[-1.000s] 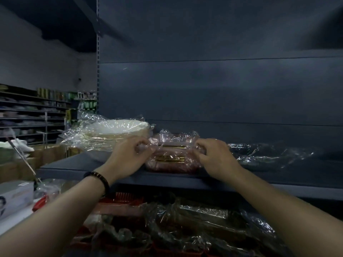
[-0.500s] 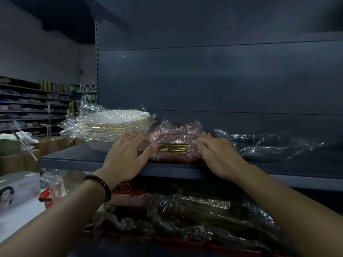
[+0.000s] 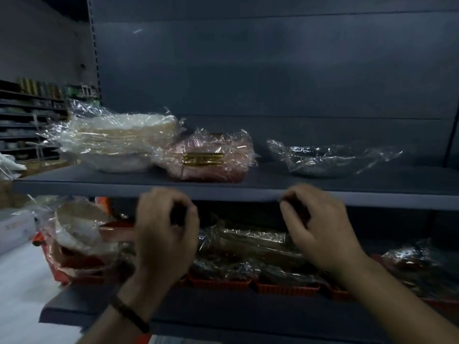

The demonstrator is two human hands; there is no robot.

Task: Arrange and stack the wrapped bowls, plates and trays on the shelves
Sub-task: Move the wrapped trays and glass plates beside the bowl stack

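The dark grey back panel rises flat and bare above both hands, leaving tall open room over the upper shelf. The straight front edge of that shelf runs just above the knuckles. The lower shelf juts out beneath the wrists, its left end cut square. The left hand and right hand hover apart in front of the gap between the shelves. Their fingers are loosely curled and hold nothing, and both are smeared by blur. Behind the hands, long wrapped trays lie crowded in ribbed red baskets, their shapes hard to read through crinkled film. Up and left of the left hand sits a stack of white bowls in loose clear wrap. Touching it, above the space between the hands, is a pink wrapped tray pack with a gold band. Above the right hand, apart from that pack, a dark wrapped dish is barely visible under glinting plastic. Left of the left hand, wrapped pale bowls tilt on the lower shelf. A dark beaded wristband circles the left wrist.
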